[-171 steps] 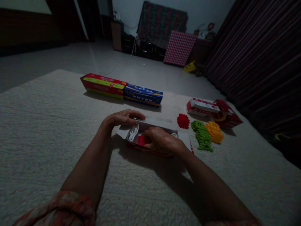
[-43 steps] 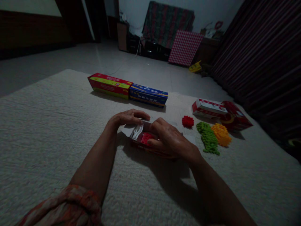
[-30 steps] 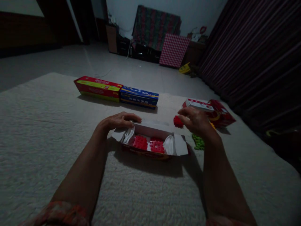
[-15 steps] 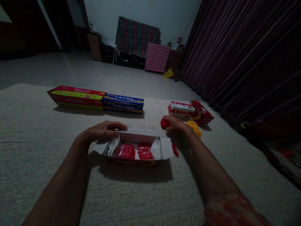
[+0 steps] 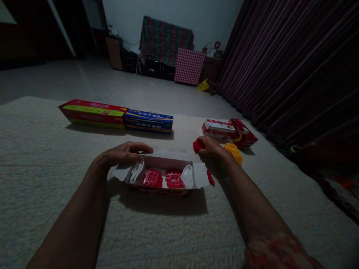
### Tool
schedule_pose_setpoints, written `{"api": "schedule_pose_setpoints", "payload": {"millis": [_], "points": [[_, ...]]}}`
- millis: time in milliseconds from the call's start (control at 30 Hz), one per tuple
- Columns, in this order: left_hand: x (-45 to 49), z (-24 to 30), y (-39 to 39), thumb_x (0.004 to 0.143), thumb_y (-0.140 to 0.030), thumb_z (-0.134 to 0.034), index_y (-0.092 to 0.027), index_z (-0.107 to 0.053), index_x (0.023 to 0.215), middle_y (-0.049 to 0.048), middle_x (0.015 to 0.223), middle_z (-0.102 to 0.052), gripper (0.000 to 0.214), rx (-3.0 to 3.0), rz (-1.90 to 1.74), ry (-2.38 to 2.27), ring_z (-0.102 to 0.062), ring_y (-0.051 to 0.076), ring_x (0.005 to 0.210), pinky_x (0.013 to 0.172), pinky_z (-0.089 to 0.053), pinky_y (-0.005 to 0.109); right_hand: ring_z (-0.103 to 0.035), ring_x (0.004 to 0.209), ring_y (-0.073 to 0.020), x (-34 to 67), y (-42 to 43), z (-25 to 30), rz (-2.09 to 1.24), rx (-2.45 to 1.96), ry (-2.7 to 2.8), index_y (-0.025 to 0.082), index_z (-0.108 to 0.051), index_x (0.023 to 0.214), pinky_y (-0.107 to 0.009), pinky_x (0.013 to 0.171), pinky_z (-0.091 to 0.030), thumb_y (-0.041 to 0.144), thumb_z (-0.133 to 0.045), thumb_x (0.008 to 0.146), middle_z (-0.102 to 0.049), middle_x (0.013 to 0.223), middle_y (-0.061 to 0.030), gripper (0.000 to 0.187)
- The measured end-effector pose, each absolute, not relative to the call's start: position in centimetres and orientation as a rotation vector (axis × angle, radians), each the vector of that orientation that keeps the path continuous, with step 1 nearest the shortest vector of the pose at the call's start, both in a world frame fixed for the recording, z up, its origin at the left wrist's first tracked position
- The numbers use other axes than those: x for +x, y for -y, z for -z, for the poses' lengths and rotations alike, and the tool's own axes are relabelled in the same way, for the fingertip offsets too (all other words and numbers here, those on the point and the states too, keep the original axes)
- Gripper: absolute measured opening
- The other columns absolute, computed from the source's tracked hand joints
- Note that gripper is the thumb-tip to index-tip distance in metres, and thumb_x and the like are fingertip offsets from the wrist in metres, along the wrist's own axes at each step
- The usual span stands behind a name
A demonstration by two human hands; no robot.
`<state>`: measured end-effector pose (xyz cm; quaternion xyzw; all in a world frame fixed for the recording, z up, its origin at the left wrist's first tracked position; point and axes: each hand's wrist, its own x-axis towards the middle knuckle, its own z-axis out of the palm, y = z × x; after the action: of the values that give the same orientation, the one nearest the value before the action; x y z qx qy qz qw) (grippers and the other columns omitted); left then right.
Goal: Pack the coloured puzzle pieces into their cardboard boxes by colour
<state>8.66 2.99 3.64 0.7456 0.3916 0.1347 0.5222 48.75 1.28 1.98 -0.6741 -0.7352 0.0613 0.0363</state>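
Note:
An open cardboard box (image 5: 161, 191) rests in front of me, its flaps folded out. Inside lie red plastic building pieces (image 5: 153, 178) between two folded white cloth-like bundles (image 5: 187, 176). My left hand (image 5: 125, 153) grips the box at its far left corner, fingers along the raised lid flap and thumb at the rim. Beyond the box's right end, my right hand (image 5: 211, 147) pinches a red toothed plastic piece (image 5: 198, 146). Under and beside my right forearm are yellow pieces (image 5: 234, 152) and partly hidden green pieces (image 5: 222, 169). Another red piece (image 5: 210, 178) lies by the right flap.
A long red and yellow-green box (image 5: 94, 114) and a blue box (image 5: 149, 121) stand end to end at the back left of the pale textured mat (image 5: 157, 239). At the back right are a white and red box (image 5: 218, 128) and a dark red box (image 5: 243, 133).
The whole view has shifted slightly. Both hands keep nearly the same places, the left on the box and the right at the red piece.

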Motion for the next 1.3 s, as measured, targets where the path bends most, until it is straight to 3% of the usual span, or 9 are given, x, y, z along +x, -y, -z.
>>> {"api": "schedule_pose_setpoints", "payload": {"millis": [233,500,667,833,1067,1300], "points": [[8.6,-3.6,-3.0,0.073,-0.034,-0.073,-0.027,-0.074,0.122,0.0048,0.133,-0.070,0.050,1.776,-0.309,-0.952,-0.067,0.027,0.109,0.086,-0.054,0.031,-0.063,0.119,-0.0318,49.0,-0.9,-2.3,-0.192,-2.066,2.218,0.020,-0.061,0.129,-0.043,0.100,-0.047,0.026,-0.075,0.078,-0.067,0.133,-0.0148,0.053],[8.3,-3.1,-3.3,0.072,-0.029,-0.073,-0.022,-0.073,0.121,0.0067,0.132,-0.070,0.050,1.733,-0.346,-0.863,-0.065,0.025,0.111,0.089,-0.051,0.031,-0.069,0.095,-0.0306,46.6,3.0,-7.0,0.036,-1.663,2.138,0.021,-0.067,0.113,-0.045,0.083,-0.055,0.040,-0.075,0.081,-0.073,0.106,-0.0123,0.039],[8.1,-2.7,-3.7,0.072,-0.027,-0.074,-0.021,-0.072,0.120,0.0072,0.132,-0.070,0.048,1.757,-0.360,-0.815,-0.063,0.026,0.116,0.094,-0.049,0.034,-0.068,0.099,-0.0264,39.0,7.5,-10.1,-0.181,-1.315,2.332,0.020,-0.063,0.120,-0.040,0.083,-0.055,0.037,-0.074,0.085,-0.071,0.115,-0.0116,0.040],[8.1,-2.3,-3.9,0.072,-0.030,-0.075,-0.020,-0.070,0.123,0.0085,0.129,-0.071,0.052,1.715,-0.365,-0.780,-0.065,0.025,0.111,0.092,-0.049,0.035,-0.065,0.097,-0.0230,33.6,8.9,-8.9,-0.453,-1.283,2.528,0.019,-0.062,0.118,-0.036,0.082,-0.052,0.032,-0.075,0.086,-0.070,0.112,-0.0113,0.037],[8.1,-2.0,-4.1,0.073,-0.028,-0.074,-0.019,-0.070,0.124,0.0083,0.132,-0.070,0.052,1.724,-0.378,-0.747,-0.064,0.026,0.118,0.097,-0.049,0.035,-0.062,0.101,-0.0241,31.8,8.2,-8.8,-0.402,-1.386,2.595,0.018,-0.060,0.122,-0.037,0.086,-0.051,0.025,-0.076,0.086,-0.067,0.117,-0.0128,0.040],[8.1,-2.1,-4.0,0.071,-0.030,-0.074,-0.020,-0.070,0.122,0.0072,0.129,-0.071,0.053,1.692,-0.389,-0.733,-0.065,0.025,0.115,0.096,-0.050,0.034,-0.062,0.107,-0.0242,31.3,8.0,-8.4,-0.398,-1.216,2.601,0.019,-0.059,0.114,-0.039,0.090,-0.052,0.025,-0.074,0.087,-0.065,0.122,-0.0120,0.032]]}}
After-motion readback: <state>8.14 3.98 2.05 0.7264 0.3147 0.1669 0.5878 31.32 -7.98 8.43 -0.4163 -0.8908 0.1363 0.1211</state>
